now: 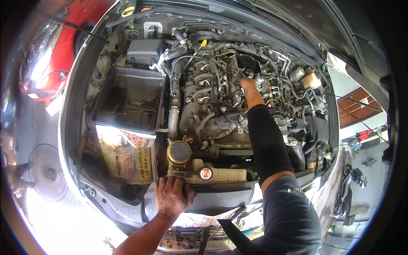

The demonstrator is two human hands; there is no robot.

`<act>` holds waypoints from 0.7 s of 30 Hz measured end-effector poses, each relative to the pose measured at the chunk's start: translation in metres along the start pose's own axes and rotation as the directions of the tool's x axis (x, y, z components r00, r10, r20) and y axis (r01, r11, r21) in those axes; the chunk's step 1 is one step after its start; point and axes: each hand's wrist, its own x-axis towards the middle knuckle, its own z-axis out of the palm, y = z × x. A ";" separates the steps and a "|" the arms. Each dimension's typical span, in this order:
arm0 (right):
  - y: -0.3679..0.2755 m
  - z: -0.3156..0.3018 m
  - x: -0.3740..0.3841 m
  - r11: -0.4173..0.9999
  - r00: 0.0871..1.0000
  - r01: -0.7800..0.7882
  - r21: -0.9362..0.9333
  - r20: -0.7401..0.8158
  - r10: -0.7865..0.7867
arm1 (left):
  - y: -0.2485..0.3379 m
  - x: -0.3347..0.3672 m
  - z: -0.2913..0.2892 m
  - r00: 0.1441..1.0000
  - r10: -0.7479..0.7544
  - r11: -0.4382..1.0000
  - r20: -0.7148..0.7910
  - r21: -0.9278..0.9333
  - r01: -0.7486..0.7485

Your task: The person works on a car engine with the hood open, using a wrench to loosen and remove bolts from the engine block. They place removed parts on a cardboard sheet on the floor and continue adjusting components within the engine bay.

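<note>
My left hand [173, 196] rests on the grey front panel [216, 198] of an open car engine bay, its fingers bent over the panel's edge. Just beyond it stand a round grey cap [179, 152] and a pale coolant tank [227, 174] with a white-and-red cap. My right arm, in a black sleeve, stretches over the engine [208, 93]. Deep among the hoses and pipes is my right hand [247, 84], next to a dark square opening [247, 64]. Its fingers are hidden, so what they touch cannot be made out.
An open black box [131, 100] sits left of the engine, with newspaper [127, 159] in front of it. More newspaper [191, 238] covers the car's front. The raised hood [306, 25] hangs overhead. A fan [49, 173] and a red car [70, 51] stand at the left.
</note>
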 end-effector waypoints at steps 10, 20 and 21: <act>0.040 0.030 0.108 0.774 0.978 0.170 -0.611 0.005 -0.210 | -0.002 -0.001 0.001 1.000 -0.008 1.000 0.015 -0.007 0.008; 0.028 0.010 0.075 0.892 0.993 0.084 -0.445 -0.032 -0.110 | -0.001 0.001 0.000 1.000 -0.006 1.000 0.012 0.003 0.006; 0.024 0.008 0.070 0.880 0.995 0.078 -0.469 -0.018 -0.097 | -0.001 0.001 0.000 1.000 0.004 1.000 -0.004 -0.009 -0.004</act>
